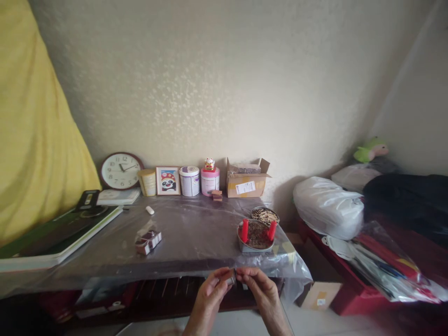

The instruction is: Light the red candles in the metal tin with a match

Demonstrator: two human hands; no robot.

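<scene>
In front of the table's near edge, my left hand is closed around a small brown matchbox. My right hand meets it from the right, fingertips pinched together at the box's end; whatever they hold is too small to make out. Beyond the hands, a round tin filled with dark grains carries two upright red candles, a left one and a right one. No flame shows on either. Just behind it sits a round container of matchsticks. A plastic-wrapped pack of matchboxes lies farther left.
Plastic sheeting covers the table. Along the wall stand a clock, a panda picture, canisters and an open cardboard box. A large green-covered book lies left. White bags rest on red furniture at right.
</scene>
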